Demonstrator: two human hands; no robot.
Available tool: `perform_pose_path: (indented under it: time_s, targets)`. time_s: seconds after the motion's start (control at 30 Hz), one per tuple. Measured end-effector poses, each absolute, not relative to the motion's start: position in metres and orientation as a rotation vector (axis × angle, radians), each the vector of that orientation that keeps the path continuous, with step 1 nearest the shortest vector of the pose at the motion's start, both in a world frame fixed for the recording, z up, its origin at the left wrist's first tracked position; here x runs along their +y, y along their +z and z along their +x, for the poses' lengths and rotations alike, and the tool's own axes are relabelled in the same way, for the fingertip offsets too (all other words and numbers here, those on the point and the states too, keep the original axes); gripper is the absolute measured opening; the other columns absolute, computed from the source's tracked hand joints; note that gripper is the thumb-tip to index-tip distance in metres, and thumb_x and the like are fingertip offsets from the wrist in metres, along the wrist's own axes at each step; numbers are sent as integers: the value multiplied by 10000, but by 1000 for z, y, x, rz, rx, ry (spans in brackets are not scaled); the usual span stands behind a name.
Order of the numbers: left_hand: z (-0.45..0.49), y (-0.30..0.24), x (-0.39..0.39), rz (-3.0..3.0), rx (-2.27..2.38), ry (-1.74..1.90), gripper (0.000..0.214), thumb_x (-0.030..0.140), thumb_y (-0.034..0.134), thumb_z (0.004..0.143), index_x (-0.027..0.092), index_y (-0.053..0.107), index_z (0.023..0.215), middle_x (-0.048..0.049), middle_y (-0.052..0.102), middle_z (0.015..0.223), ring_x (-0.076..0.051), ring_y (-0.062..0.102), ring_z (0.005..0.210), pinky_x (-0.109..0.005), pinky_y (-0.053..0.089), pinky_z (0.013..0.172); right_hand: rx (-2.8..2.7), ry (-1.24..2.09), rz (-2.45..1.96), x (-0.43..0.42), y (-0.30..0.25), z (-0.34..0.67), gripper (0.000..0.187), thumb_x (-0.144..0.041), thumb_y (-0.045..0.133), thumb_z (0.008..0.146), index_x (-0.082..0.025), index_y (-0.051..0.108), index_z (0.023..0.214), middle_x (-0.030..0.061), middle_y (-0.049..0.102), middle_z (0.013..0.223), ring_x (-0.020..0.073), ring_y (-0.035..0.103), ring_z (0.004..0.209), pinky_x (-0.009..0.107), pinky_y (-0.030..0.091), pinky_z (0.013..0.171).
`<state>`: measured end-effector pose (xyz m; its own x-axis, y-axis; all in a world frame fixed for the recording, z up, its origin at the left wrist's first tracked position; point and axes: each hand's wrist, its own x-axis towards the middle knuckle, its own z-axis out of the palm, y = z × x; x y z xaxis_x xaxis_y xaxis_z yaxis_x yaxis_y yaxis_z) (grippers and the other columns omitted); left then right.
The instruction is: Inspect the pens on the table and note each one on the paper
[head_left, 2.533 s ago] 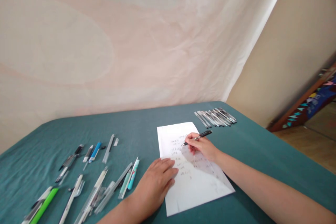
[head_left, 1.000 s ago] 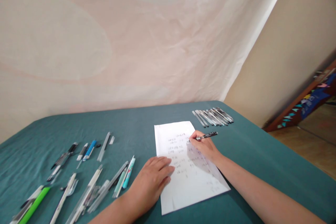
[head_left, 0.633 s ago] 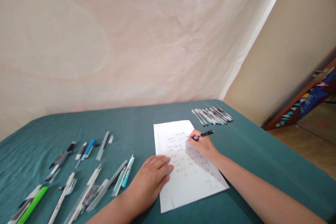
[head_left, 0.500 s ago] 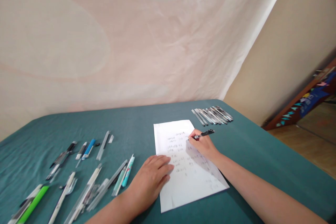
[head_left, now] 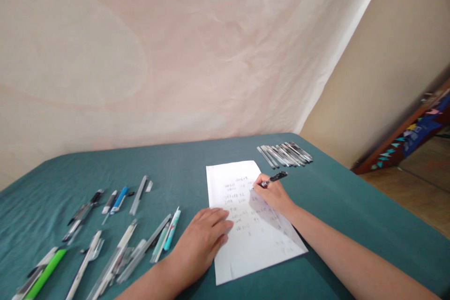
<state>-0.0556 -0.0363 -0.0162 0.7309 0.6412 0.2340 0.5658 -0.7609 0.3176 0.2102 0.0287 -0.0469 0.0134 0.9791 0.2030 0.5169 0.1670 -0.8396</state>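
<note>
A white sheet of paper (head_left: 246,243) with handwritten lines lies on the teal tablecloth (head_left: 183,164). My right hand (head_left: 272,194) is closed round a black pen (head_left: 276,177), whose tip touches the upper right part of the sheet. My left hand (head_left: 202,239) lies flat with its fingers stretched out on the sheet's left edge, pinning it down.
A neat row of several black and clear pens (head_left: 284,153) lies at the far right of the table. Several loose pens, blue (head_left: 117,199), teal (head_left: 172,230), green (head_left: 45,273) and clear, are scattered on the left. A pale cloth backdrop (head_left: 158,56) hangs behind.
My right hand with the pen has moved from the middle of the sheet's upper part to its right side. My left hand has stayed flat on the paper.
</note>
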Motion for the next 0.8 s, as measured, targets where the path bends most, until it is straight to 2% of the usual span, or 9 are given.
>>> perform_pose_path:
  time_s: [0.8]
  targets:
    - [-56, -19, -36, 2720, 955, 510, 313, 170, 475, 891, 257, 579, 1173, -67, 574, 1254, -230, 512, 1161, -442, 377, 1019, -1581, 680, -1478, 29, -48, 210, 61, -202, 529, 685, -200, 573, 643, -28, 526, 565, 125, 456, 529, 238, 319, 500]
